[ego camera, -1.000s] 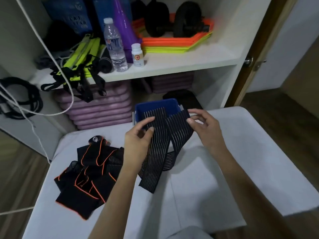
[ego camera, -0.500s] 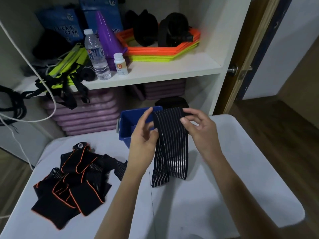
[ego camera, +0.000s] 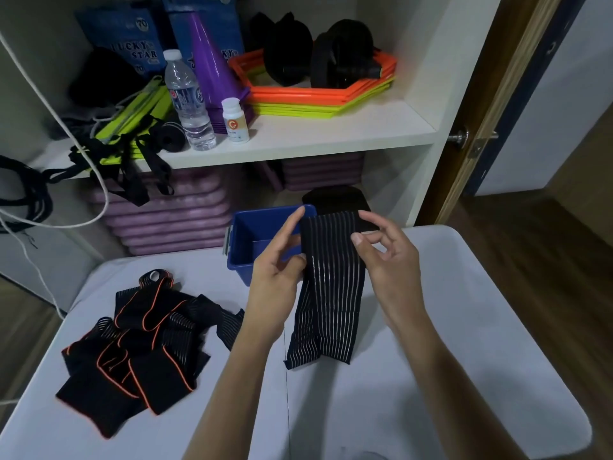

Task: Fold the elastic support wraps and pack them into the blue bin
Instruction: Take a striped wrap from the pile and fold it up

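You are holding one striped elastic wrap (ego camera: 326,287) doubled over, hanging to the white table (ego camera: 464,327): your left hand (ego camera: 277,277) is pinching its left edge, your right hand (ego camera: 386,260) is gripping the right edge with thumb and curled fingers. A pile of orange-trimmed wraps (ego camera: 132,343), too tangled to count, is lying left. Behind your hands, one blue bin (ego camera: 247,240) is sitting with nothing visible inside.
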